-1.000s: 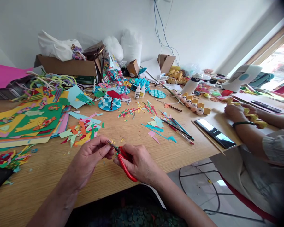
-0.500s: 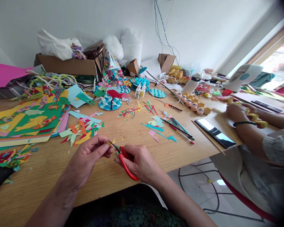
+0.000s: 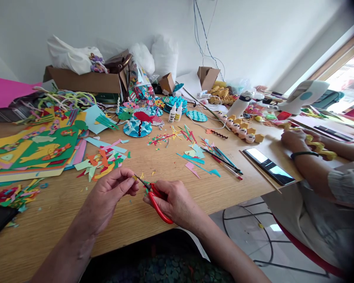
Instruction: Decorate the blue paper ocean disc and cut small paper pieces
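I can't make out the tiny scrap (image 3: 135, 178) pinched in my left hand (image 3: 107, 198). My right hand (image 3: 177, 202) hides most of the scissors' handles (image 3: 157, 204). The co-worker (image 3: 321, 184) at right is cut off by the edge.

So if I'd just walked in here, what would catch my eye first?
Probably the red-handled scissors at the near edge of the wooden table: the right hand grips them while the left hand pinches a tiny paper scrap at the blades. Next, the bright pile of coloured paper offcuts just beyond the hands. At far right, another person's hands work on something yellow.
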Action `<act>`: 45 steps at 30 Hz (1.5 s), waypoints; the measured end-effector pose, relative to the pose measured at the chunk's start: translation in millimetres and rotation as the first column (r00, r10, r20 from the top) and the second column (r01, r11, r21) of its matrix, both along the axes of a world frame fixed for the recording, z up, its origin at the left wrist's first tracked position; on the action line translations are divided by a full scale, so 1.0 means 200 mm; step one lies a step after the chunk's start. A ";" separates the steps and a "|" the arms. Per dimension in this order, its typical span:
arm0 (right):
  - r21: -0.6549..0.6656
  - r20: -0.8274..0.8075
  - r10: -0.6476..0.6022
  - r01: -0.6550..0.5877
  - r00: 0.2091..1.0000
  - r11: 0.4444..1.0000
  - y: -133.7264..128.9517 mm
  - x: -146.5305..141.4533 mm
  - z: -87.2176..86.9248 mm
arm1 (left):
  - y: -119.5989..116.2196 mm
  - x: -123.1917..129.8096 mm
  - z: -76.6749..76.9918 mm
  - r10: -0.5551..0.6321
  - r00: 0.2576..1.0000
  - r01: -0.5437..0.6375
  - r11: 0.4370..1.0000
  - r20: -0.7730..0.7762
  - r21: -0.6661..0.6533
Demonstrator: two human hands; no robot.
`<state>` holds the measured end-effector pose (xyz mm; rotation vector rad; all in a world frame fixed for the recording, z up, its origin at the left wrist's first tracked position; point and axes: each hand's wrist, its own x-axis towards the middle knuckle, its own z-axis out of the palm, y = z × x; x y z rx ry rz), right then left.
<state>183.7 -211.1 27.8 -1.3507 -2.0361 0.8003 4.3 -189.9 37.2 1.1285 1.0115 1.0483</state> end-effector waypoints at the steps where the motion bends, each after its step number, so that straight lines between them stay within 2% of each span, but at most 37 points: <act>1: -0.002 0.006 0.002 -0.002 1.000 1.000 0.00 0.00 0.00 | 0.00 0.00 0.00 0.000 1.000 0.001 1.000 -0.009 0.006; 4: -0.019 0.059 0.007 -0.005 0.998 1.000 0.02 0.01 0.00 | 0.00 -0.02 0.00 0.002 0.998 0.000 1.000 -0.069 0.029; 6: -0.038 0.150 0.015 -0.010 0.989 0.999 0.04 0.03 0.00 | 0.01 -0.04 0.00 0.009 0.991 -0.001 0.999 -0.136 0.053; 10: -0.071 0.303 0.104 -0.087 0.947 0.994 0.09 0.08 0.02 | 0.08 -0.08 0.05 0.010 0.954 0.023 0.994 -0.301 0.107; 13: -0.020 0.405 0.000 0.009 0.914 1.000 0.11 0.11 0.02 | 0.18 -0.10 0.08 -0.029 0.912 0.077 0.992 -0.409 0.101; 16: -0.004 0.358 -0.059 0.065 0.932 0.998 0.13 0.13 -0.01 | 0.32 -0.09 0.10 -0.078 0.844 0.157 0.982 -0.530 0.107; 20: 0.007 0.259 -0.101 0.103 0.961 0.995 0.12 0.17 -0.07 | 0.52 0.00 0.09 -0.104 0.733 0.276 0.949 -0.672 0.153; 22: 0.021 0.250 -0.138 0.138 0.958 0.990 0.12 0.18 -0.10 | 0.62 0.07 0.06 -0.163 0.662 0.361 0.925 -0.731 0.121; 26: 0.037 0.222 -0.196 0.193 0.955 0.981 0.11 0.21 -0.13 | 0.81 0.20 -0.01 -0.212 0.614 0.421 0.903 -0.760 0.088; 31: 0.031 0.186 -0.218 0.216 0.958 0.976 0.10 0.21 -0.14 | 0.97 0.31 -0.09 -0.199 0.535 0.468 0.879 -0.821 0.092; 35: 0.013 0.164 -0.213 0.214 0.963 0.977 0.11 0.21 -0.14 | 1.03 0.32 -0.13 -0.128 0.465 0.475 0.871 -0.876 0.125; 39: 0.030 0.159 -0.203 0.200 0.966 0.979 0.11 0.22 -0.15 | 1.06 0.31 -0.14 -0.050 0.400 0.485 0.859 -0.915 0.165; 42: 0.056 0.169 -0.196 0.189 0.966 0.980 0.12 0.22 -0.16 | 1.03 0.31 -0.11 0.015 0.364 0.498 0.842 -0.931 0.209; 45: 0.103 0.174 -0.183 0.167 0.968 0.981 0.11 0.21 -0.16 | 0.94 0.33 -0.09 0.038 0.341 0.548 0.804 -0.939 0.232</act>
